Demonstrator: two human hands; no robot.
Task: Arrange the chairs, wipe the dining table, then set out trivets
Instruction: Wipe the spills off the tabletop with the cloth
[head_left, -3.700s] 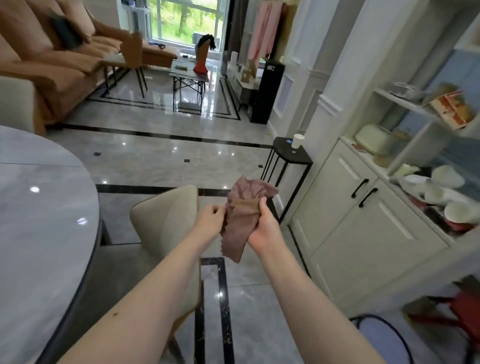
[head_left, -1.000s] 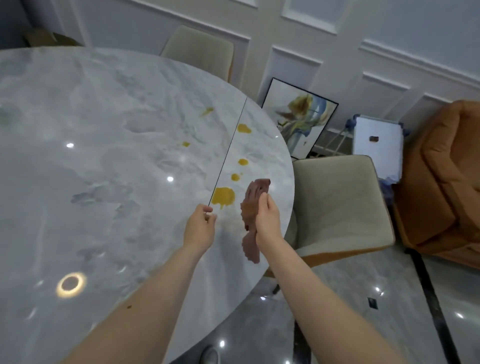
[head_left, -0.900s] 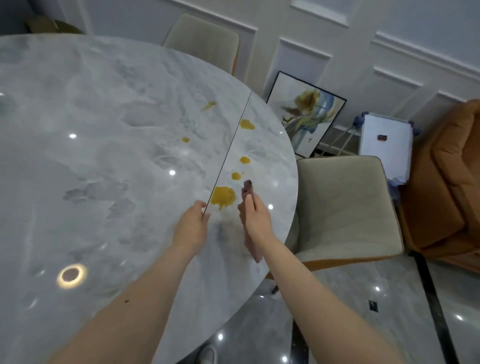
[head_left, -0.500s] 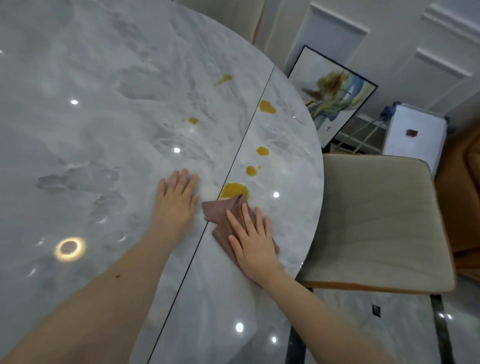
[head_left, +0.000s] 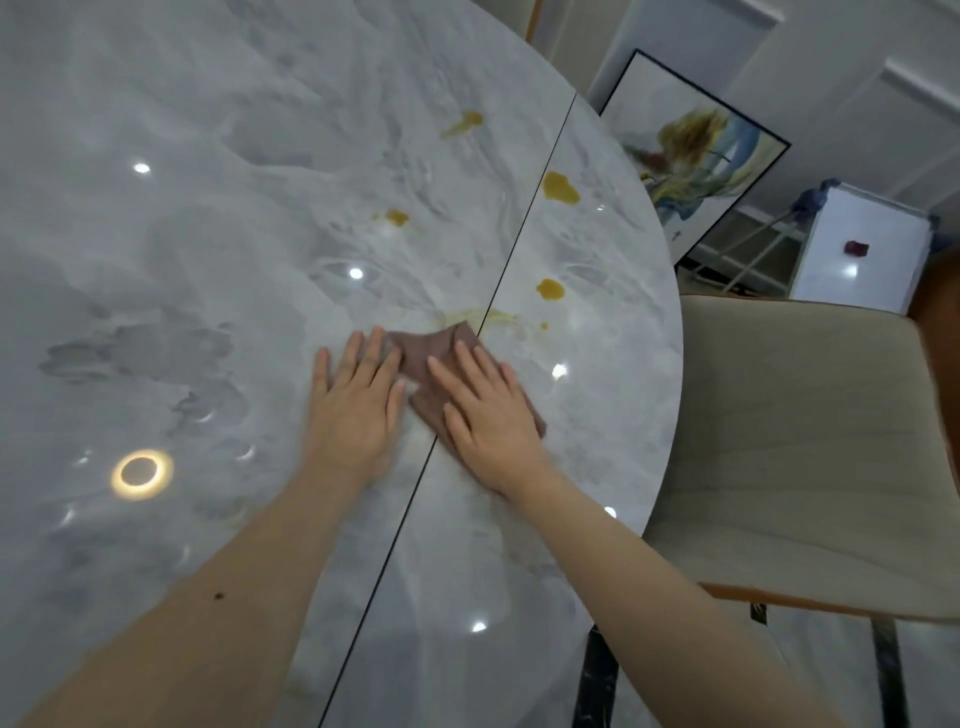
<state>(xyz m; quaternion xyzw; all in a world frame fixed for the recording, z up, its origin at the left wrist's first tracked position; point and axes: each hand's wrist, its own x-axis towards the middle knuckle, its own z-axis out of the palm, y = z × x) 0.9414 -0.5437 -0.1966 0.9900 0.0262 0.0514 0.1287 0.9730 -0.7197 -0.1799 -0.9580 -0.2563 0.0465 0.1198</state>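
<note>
Presently both flat hands, left hand (head_left: 356, 400) and right hand (head_left: 488, 410), press the cloth (head_left: 431, 353); advise firm overlapping strokes toward the yellow spills (head_left: 560, 187) near the desk (head_left: 182, 234) edge.

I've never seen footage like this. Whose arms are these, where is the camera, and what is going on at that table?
No machine here: a person wears a camera on the head, looking down at their own arms. The left hand lies flat on the marble dining table, its fingertips at the edge of a brown cloth. The right hand presses flat on that cloth. Yellow spills dot the tabletop beyond it, with a smeared patch just past the cloth. A beige chair stands at the right, and a framed painting leans against the wall.
</note>
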